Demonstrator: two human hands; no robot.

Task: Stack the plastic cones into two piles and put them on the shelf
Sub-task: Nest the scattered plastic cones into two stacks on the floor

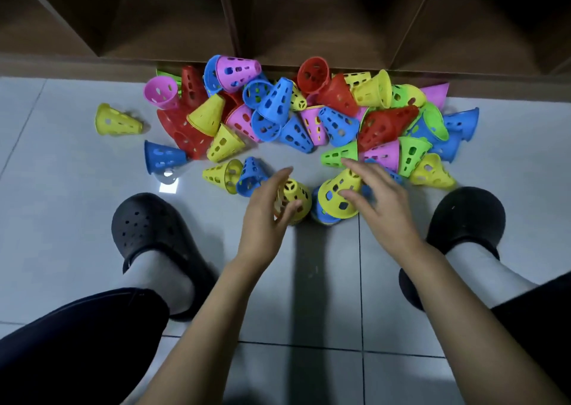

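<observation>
Near me, 2 black clogs flank the grey floor. My left hand curls round an upright yellow cone, thumb and fingers on its sides. At 3 o'clock of it, my right hand spreads wide, thumb on a tilted yellow cone capping a blue cone; grip or touch, I can't tell. Loose cone pile at 12 o'clock, up against the shelf.

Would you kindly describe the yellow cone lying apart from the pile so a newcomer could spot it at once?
Start at the wooden shelf and the heap of coloured cones on the floor below it. Look left of the heap: the yellow cone lies on its side alone, touching no other cone.
</observation>
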